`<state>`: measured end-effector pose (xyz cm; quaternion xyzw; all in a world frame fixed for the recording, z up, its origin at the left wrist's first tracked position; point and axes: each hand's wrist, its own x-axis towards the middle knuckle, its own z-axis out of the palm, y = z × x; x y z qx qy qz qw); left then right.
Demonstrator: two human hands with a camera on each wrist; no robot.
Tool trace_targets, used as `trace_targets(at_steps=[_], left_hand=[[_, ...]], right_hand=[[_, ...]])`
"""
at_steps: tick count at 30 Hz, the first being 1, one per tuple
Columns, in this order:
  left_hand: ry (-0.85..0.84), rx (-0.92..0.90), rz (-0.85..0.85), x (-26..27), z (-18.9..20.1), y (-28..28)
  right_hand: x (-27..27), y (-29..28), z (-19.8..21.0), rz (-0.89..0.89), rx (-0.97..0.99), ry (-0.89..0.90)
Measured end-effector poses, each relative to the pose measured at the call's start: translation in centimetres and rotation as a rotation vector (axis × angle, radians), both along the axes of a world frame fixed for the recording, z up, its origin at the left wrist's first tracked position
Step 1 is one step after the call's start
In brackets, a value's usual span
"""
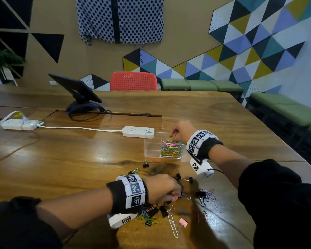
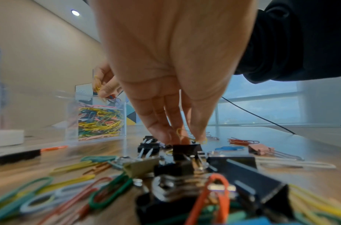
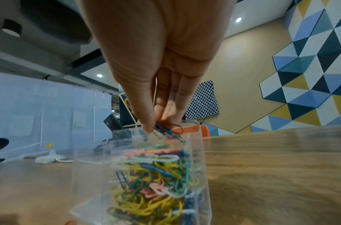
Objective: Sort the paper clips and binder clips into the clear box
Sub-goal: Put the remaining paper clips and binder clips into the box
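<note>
Head view: we hold our right hand over the clear box w/ a small bunch of coloured paper clips pinched at the fingertips, directly above the right-hand compartment, already heaped w/ paper clips; the left compartment looks empty, so no binder clips are sorted yet. Our left hand is down in the loose pile at the near edge of the wooden table, thumb & fingers pinching a yellow paper clip just above a black binder clip. Risks, as we judge them: the heap in the box sits close to the rim, so clips let go from this height could bounce or slide over the wall onto the table, or over the divider into the binder-clip side. The clips in the right hand look interlinked, so one may hang on a finger & drag others out when we pull away. On the left, the yellow clip may be snagged on a binder clip's wire handles; lifting could haul extra pieces or scatter the pile toward the table edge, where the pink binder clip & large white paper clip lie. An orange paper clip sits just outside the box.
</note>
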<state>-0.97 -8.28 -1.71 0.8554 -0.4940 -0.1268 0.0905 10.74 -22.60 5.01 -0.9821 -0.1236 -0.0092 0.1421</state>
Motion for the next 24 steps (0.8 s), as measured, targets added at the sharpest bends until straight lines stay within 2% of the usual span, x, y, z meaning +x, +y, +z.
trace_targets(at_steps=[3, 6, 11, 16, 19, 22, 24], left_hand=[[0.03, -0.02, 0.061, 0.5, -0.2, 0.4], [0.035, -0.086, 0.142, 1.3, 0.1, 0.9], [0.058, -0.155, 0.409, 4.0, 0.3, 2.4], [-0.003, -0.17, 0.636, 6.6, 0.5, 3.3], [-0.035, -0.11, 0.687, 7.8, 0.3, 3.2], [-0.096, -0.044, 0.69, 8.8, 0.1, 2.9], [-0.106, 0.034, 0.671, 9.3, 0.0, 2.6]], right_hand=[[0.3, 0.1, -0.5, 0.016, -0.06, 0.026], [0.2, -0.2, -0.8, 0.019, -0.037, 0.004], [-0.7, -1.0, -0.7, 0.077, -0.04, 0.005], [-2.5, -1.7, -0.2, 0.126, -0.04, 0.019], [-3.6, -2.5, -0.7, 0.131, 0.059, -0.034], [-5.3, -3.2, -1.4, 0.182, 0.04, -0.034], [-7.0, -3.5, -1.3, 0.249, 0.0, 0.033]])
